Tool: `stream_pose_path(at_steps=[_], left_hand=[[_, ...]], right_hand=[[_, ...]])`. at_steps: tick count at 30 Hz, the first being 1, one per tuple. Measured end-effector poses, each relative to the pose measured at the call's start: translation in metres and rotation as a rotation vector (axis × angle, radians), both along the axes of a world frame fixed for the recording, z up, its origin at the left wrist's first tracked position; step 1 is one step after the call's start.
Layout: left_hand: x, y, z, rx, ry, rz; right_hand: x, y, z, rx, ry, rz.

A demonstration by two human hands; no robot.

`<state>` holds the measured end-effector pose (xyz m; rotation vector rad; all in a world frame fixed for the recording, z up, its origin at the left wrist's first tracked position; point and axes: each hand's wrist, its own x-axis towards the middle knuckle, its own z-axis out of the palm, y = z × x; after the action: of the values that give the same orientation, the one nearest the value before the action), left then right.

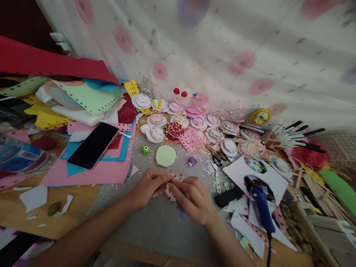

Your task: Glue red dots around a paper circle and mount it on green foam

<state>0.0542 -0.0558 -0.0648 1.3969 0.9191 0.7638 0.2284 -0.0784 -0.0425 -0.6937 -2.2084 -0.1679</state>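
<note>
My left hand (150, 186) and my right hand (193, 196) meet over the grey mat (116, 211), fingers closed on a small white paper piece with red and pink star-like spots (169, 193). Fingers cover much of it, so its full shape is hidden. Just beyond lies a pale green paper disc (165, 155). A small green one-eyed figure (145, 150) sits to its left and a small purple object (192, 161) to its right. Behind these are a pink dotted paper square (191, 141) and a pair of scissors (218, 157).
Rows of decorated paper discs (155, 133) line the back by the floral curtain (178, 44). Left are a phone (94, 144) on coloured sheets and a plastic bottle (25, 154). Right are a blue glue gun (263, 207), its cord, paper scraps and a cup of pens (275, 137).
</note>
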Motion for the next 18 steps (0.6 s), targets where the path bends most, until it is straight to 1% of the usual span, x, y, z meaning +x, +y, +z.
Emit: stream_pose_path(at_steps=[2,5,6,7,8,10,11,13,15,18], left_hand=[[0.0,0.0,-0.003,-0.049,-0.025,0.033],[-0.002,0.002,-0.002,-0.072,-0.003,0.099],[-0.003,0.004,0.0,-0.072,0.031,0.1],[-0.005,0.006,0.001,-0.077,0.076,0.074],[-0.007,0.008,0.003,-0.095,0.124,0.017],[-0.01,0.012,0.004,-0.171,0.2,-0.149],[-0.012,0.013,0.005,-0.217,0.222,-0.23],[-0.014,0.014,0.005,-0.289,0.227,-0.348],[-0.014,0.014,0.005,-0.321,0.196,-0.392],[-0.011,0.013,0.005,-0.348,0.144,-0.391]], right_hand=[[0.007,-0.001,-0.004,-0.092,0.279,-0.098],[0.015,-0.001,-0.016,-0.28,0.803,-0.337],[0.017,-0.001,-0.021,-0.379,0.95,-0.397],[0.018,0.0,-0.027,-0.501,1.068,-0.436],[0.019,0.0,-0.032,-0.623,1.156,-0.446],[0.017,0.0,-0.04,-0.816,1.244,-0.417],[0.015,0.0,-0.043,-0.877,1.254,-0.402],[0.011,-0.003,-0.046,-0.927,1.245,-0.386],[0.008,-0.005,-0.045,-0.937,1.222,-0.388],[0.004,-0.007,-0.04,-0.936,1.179,-0.428]])
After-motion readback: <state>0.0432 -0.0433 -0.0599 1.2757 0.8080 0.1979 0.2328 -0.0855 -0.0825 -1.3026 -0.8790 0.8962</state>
